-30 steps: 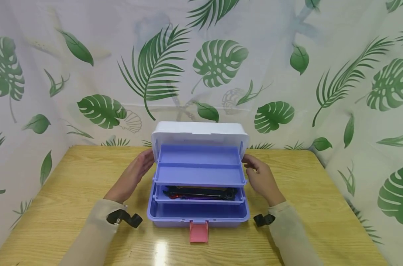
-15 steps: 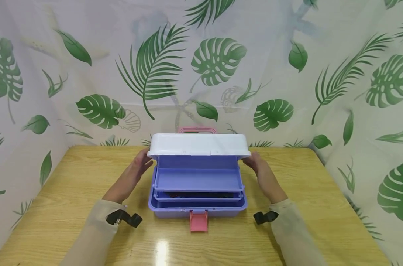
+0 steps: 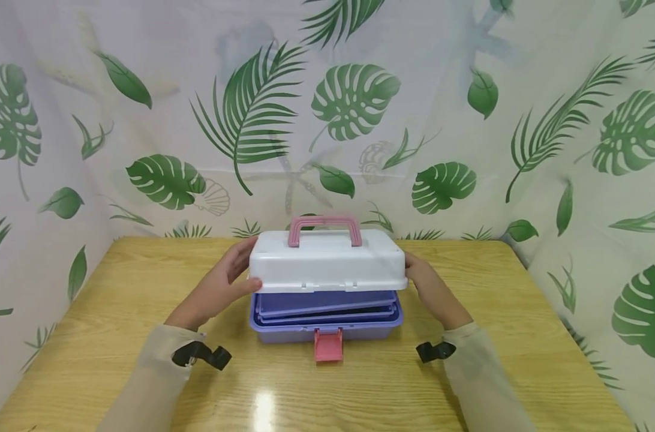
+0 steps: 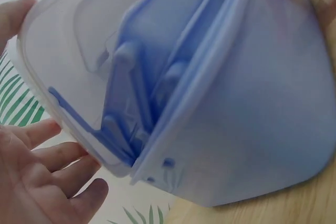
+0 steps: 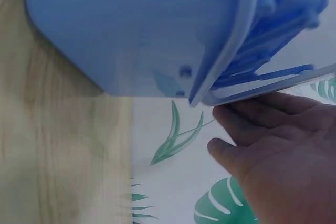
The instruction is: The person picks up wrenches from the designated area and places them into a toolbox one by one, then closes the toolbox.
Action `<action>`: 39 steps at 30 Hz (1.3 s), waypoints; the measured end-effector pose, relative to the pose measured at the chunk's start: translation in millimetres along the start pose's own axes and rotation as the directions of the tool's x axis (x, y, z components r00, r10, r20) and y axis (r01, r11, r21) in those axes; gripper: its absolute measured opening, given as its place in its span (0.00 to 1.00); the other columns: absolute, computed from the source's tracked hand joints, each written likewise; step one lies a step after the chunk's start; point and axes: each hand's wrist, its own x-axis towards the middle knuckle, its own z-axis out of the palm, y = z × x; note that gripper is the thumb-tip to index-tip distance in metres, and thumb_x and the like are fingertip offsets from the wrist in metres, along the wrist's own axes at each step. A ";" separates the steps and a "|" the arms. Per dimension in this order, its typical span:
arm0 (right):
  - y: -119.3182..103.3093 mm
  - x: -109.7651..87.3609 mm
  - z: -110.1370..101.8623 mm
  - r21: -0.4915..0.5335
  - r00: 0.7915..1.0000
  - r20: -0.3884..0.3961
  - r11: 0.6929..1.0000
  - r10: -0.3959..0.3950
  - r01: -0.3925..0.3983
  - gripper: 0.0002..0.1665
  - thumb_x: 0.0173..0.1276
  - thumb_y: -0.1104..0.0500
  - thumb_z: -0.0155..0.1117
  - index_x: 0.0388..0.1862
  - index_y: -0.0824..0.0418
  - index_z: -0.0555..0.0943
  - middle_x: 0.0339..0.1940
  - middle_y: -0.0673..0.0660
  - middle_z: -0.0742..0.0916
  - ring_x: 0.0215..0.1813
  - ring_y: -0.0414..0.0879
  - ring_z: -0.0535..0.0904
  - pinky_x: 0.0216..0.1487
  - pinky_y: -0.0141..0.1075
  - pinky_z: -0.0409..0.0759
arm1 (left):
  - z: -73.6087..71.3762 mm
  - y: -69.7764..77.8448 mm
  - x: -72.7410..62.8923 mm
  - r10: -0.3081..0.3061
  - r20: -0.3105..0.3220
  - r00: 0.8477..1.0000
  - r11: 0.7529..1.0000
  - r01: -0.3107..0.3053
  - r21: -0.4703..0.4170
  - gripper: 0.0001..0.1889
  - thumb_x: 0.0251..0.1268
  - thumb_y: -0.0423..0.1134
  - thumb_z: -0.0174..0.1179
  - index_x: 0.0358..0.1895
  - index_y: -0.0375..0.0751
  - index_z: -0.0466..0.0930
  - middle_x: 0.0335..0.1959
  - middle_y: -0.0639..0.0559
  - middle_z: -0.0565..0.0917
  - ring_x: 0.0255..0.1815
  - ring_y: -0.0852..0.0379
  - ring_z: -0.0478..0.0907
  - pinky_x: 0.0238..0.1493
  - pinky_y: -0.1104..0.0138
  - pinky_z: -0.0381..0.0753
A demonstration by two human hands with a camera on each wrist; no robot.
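A toolbox with a white lid [image 3: 327, 264] and a lavender base [image 3: 279, 336] stands partly open on the table. Its blue trays [image 3: 327, 303] show in the gap under the lid, tilted and folding inward. My left hand [image 3: 219, 285] is at the lid's left end, thumb on the front corner. In the left wrist view its fingers [image 4: 58, 156] lie relaxed along the lid's rim. At the opposite end, my right hand [image 3: 430, 288] touches the lid's side; the right wrist view has its fingers [image 5: 262, 111] extended against the rim. What the trays hold is hidden.
A pink handle [image 3: 325, 221] stands up on the lid, and a pink latch [image 3: 328, 347] hangs down at the base's front. The wooden table [image 3: 327, 396] extends around the toolbox. A leaf-printed cloth [image 3: 468, 90] hangs behind.
The lid has swung forward and down from standing upright, with both hands at its ends. The trays have folded inward, covering the wrenches seen earlier. The pink handle has come into view.
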 end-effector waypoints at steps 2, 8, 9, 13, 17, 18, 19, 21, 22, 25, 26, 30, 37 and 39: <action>-0.6 -0.3 2.1 -0.012 1.000 0.001 1.000 0.026 -0.026 0.34 0.77 0.64 0.35 0.81 0.67 0.62 0.81 0.63 0.67 0.82 0.57 0.57 0.79 0.57 0.56 | 1.7 -1.6 1.5 -0.002 -0.004 1.000 0.999 0.002 0.041 0.46 0.67 0.46 0.71 0.82 0.53 0.51 0.83 0.49 0.57 0.84 0.42 0.52 0.81 0.43 0.52; 2.5 -0.6 8.0 -0.027 0.998 -0.028 0.998 0.054 -0.055 0.35 0.77 0.65 0.33 0.83 0.67 0.57 0.83 0.64 0.62 0.84 0.61 0.52 0.81 0.61 0.50 | 7.1 -6.2 4.8 0.010 -0.022 1.000 0.997 -0.008 0.079 0.49 0.64 0.48 0.74 0.82 0.53 0.51 0.83 0.53 0.56 0.84 0.48 0.52 0.82 0.48 0.51; 3.0 -0.4 8.6 -0.025 0.998 -0.036 0.998 0.059 -0.060 0.35 0.78 0.65 0.32 0.83 0.67 0.57 0.83 0.64 0.62 0.84 0.60 0.51 0.81 0.60 0.49 | 7.7 -6.3 4.7 0.011 -0.026 1.000 0.996 -0.009 0.090 0.50 0.64 0.48 0.74 0.83 0.53 0.51 0.84 0.53 0.56 0.84 0.49 0.52 0.82 0.49 0.51; 7.8 2.6 9.4 -0.004 0.994 -0.044 0.995 0.102 -0.103 0.35 0.80 0.63 0.32 0.84 0.64 0.54 0.85 0.61 0.58 0.85 0.58 0.47 0.83 0.59 0.46 | 9.8 -6.6 4.5 0.001 -0.048 0.999 0.987 0.007 0.160 0.52 0.63 0.51 0.74 0.84 0.59 0.50 0.84 0.56 0.56 0.84 0.49 0.49 0.82 0.44 0.50; 15.3 6.0 9.2 0.012 0.988 -0.037 0.989 0.149 -0.149 0.35 0.81 0.63 0.32 0.86 0.60 0.49 0.86 0.58 0.53 0.86 0.55 0.42 0.83 0.58 0.44 | 12.9 -6.8 6.8 -0.022 -0.057 0.998 0.974 0.034 0.225 0.55 0.60 0.55 0.75 0.85 0.60 0.47 0.84 0.54 0.56 0.85 0.45 0.48 0.81 0.41 0.50; 16.9 6.7 9.3 0.012 0.988 -0.039 0.989 0.150 -0.149 0.35 0.81 0.63 0.31 0.86 0.60 0.49 0.87 0.58 0.53 0.86 0.55 0.42 0.83 0.58 0.43 | 13.7 -7.9 7.9 -0.020 -0.056 0.998 0.972 0.033 0.232 0.56 0.60 0.56 0.75 0.85 0.59 0.46 0.84 0.54 0.55 0.85 0.45 0.48 0.81 0.42 0.50; 17.8 7.0 9.5 0.010 0.987 -0.047 0.988 0.152 -0.152 0.35 0.82 0.62 0.31 0.86 0.60 0.48 0.87 0.58 0.53 0.86 0.55 0.42 0.83 0.58 0.43 | 14.4 -9.1 9.1 -0.019 -0.055 0.998 0.971 0.032 0.236 0.57 0.59 0.56 0.75 0.85 0.59 0.45 0.84 0.54 0.55 0.85 0.45 0.48 0.81 0.43 0.50; 17.8 7.0 10.1 0.002 0.986 -0.063 0.988 0.154 -0.154 0.35 0.83 0.62 0.31 0.86 0.59 0.48 0.87 0.59 0.53 0.86 0.55 0.43 0.83 0.58 0.44 | 15.5 -12.1 11.0 -0.018 -0.052 0.998 0.971 0.030 0.238 0.58 0.59 0.57 0.75 0.85 0.59 0.44 0.84 0.54 0.54 0.85 0.46 0.48 0.81 0.45 0.51; 17.3 7.3 10.7 -0.005 0.986 -0.070 0.988 0.152 -0.153 0.35 0.83 0.62 0.31 0.86 0.59 0.48 0.87 0.59 0.53 0.86 0.56 0.43 0.83 0.58 0.44 | 16.0 -13.8 11.7 -0.016 -0.051 0.999 0.971 0.027 0.239 0.58 0.59 0.58 0.75 0.86 0.58 0.43 0.85 0.54 0.53 0.85 0.46 0.48 0.81 0.46 0.51; 16.6 7.7 12.3 -0.022 0.984 -0.088 0.988 0.152 -0.155 0.34 0.84 0.62 0.31 0.86 0.60 0.48 0.86 0.60 0.53 0.86 0.57 0.44 0.83 0.58 0.46 | 17.9 -18.4 12.5 -0.018 -0.052 0.998 0.971 0.030 0.239 0.60 0.58 0.58 0.76 0.86 0.56 0.42 0.85 0.53 0.52 0.85 0.48 0.48 0.82 0.48 0.52; 16.2 7.9 13.0 -0.026 0.984 -0.091 0.988 0.150 -0.153 0.34 0.84 0.61 0.31 0.86 0.60 0.48 0.86 0.61 0.53 0.86 0.58 0.45 0.83 0.58 0.47 | 18.6 -19.6 12.4 -0.022 -0.054 0.998 0.970 0.034 0.239 0.60 0.58 0.58 0.76 0.86 0.55 0.42 0.85 0.53 0.52 0.85 0.48 0.49 0.82 0.49 0.53; 14.2 8.0 14.8 -0.031 0.984 -0.100 0.988 0.146 -0.150 0.32 0.87 0.59 0.31 0.86 0.61 0.48 0.86 0.62 0.54 0.86 0.58 0.46 0.82 0.57 0.50 | 21.2 -23.5 12.2 -0.021 -0.066 0.998 0.971 0.036 0.238 0.61 0.58 0.57 0.76 0.86 0.52 0.41 0.85 0.51 0.52 0.85 0.48 0.49 0.82 0.49 0.53; 15.2 7.8 16.7 -0.051 0.986 -0.105 0.989 0.133 -0.139 0.34 0.83 0.64 0.29 0.86 0.61 0.47 0.86 0.63 0.54 0.85 0.59 0.47 0.82 0.57 0.50 | 23.3 -26.4 12.3 -0.016 -0.074 0.997 0.970 0.033 0.239 0.60 0.59 0.56 0.76 0.86 0.57 0.41 0.85 0.54 0.51 0.85 0.52 0.48 0.82 0.51 0.53; 20.7 8.8 16.9 -0.059 0.986 -0.112 0.989 0.126 -0.133 0.34 0.83 0.64 0.29 0.86 0.61 0.47 0.86 0.63 0.54 0.85 0.59 0.46 0.82 0.57 0.50 | 23.5 -27.3 12.7 -0.016 -0.074 0.997 0.971 0.033 0.238 0.58 0.60 0.56 0.75 0.86 0.58 0.41 0.85 0.55 0.50 0.85 0.52 0.48 0.82 0.52 0.54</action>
